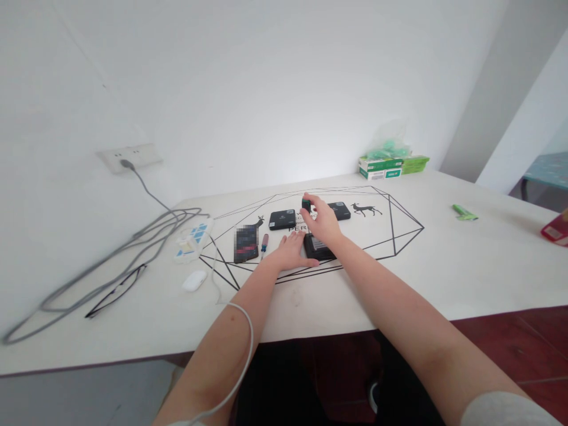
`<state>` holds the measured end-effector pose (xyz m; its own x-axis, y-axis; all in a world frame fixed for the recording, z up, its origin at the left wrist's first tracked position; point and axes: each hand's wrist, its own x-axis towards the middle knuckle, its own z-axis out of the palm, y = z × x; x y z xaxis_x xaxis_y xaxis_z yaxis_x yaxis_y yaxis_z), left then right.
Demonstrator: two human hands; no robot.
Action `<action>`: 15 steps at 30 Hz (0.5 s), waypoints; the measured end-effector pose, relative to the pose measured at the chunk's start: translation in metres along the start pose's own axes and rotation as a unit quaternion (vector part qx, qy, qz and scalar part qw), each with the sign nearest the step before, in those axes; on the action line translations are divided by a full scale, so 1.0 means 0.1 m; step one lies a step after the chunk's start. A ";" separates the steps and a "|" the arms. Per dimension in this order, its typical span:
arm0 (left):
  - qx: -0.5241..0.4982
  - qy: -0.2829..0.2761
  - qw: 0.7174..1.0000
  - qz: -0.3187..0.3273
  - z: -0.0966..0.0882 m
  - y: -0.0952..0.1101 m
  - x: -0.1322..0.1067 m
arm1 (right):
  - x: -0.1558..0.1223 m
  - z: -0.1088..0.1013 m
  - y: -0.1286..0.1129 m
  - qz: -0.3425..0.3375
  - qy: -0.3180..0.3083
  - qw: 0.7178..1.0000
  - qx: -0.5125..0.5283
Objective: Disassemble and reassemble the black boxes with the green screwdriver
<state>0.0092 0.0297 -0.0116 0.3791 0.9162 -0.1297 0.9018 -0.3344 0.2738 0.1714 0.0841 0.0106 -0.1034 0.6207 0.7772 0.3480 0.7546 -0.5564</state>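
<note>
My left hand (290, 251) lies flat on the white table (444, 266), fingers stretched out, touching the left edge of a black box (320, 248). Above that box, my right hand (323, 220) pinches a small dark block with a green edge (306, 204) at its fingertips. Two more flat black boxes lie behind: one (282, 219) in the middle, another (339, 210) to the right. A dark phone (246, 243) and a small screwdriver with a red and blue handle (264, 243) lie left of my left hand.
A white power strip (193, 239) with grey cables sits at the left, near a white earbud case (194, 280) and black glasses (116, 290). Green tissue boxes (390, 165) stand at the back. A green item (464, 212) and a red pack (556, 229) lie right.
</note>
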 end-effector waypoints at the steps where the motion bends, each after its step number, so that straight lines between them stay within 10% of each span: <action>1: 0.000 0.000 1.000 0.000 0.00 0.00 0.00 | 0.00 0.00 0.00 0.015 -0.002 1.000 0.004; 15: 0.000 -0.004 1.000 -0.005 0.00 -0.01 0.00 | 0.01 0.01 -0.01 -0.011 0.053 0.999 -0.006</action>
<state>0.0083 0.0301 -0.0124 0.3728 0.9172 -0.1407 0.9053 -0.3262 0.2722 0.1698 0.0842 0.0121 -0.0116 0.5780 0.8159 0.3580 0.7643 -0.5363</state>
